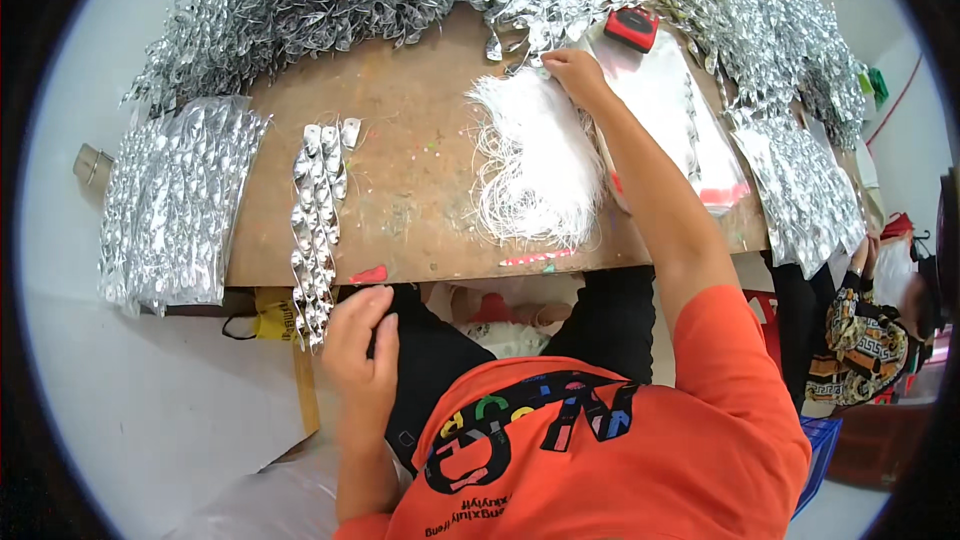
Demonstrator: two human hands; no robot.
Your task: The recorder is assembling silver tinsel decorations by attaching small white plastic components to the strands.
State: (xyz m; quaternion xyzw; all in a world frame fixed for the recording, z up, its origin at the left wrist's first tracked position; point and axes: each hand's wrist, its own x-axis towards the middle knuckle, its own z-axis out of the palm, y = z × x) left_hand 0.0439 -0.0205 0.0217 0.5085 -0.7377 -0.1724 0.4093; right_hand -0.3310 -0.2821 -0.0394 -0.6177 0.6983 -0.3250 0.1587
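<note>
At the far side of the brown table [400, 190], my right hand [575, 77] is closed where a bundle of white strings [545, 155] meets the heaped silver twists; what its fingers hold is hidden. My left hand [362, 340] is just off the front edge, loosely curled, with a gap between thumb and forefinger and nothing visible in it. Close by it, a few strands of twisted silver foil ornaments [320, 180] lie lengthwise, their lower ends hanging over the edge. A small red scrap [369, 275] lies at the edge above my left hand.
Silver twists [330, 0] are heaped along the far edge. Bagged silver strands lie left [180, 200] and right [800, 180]. A red and black box-shaped object [632, 29] sits on clear plastic bags [665, 110]. Another person [865, 340] is at the far right.
</note>
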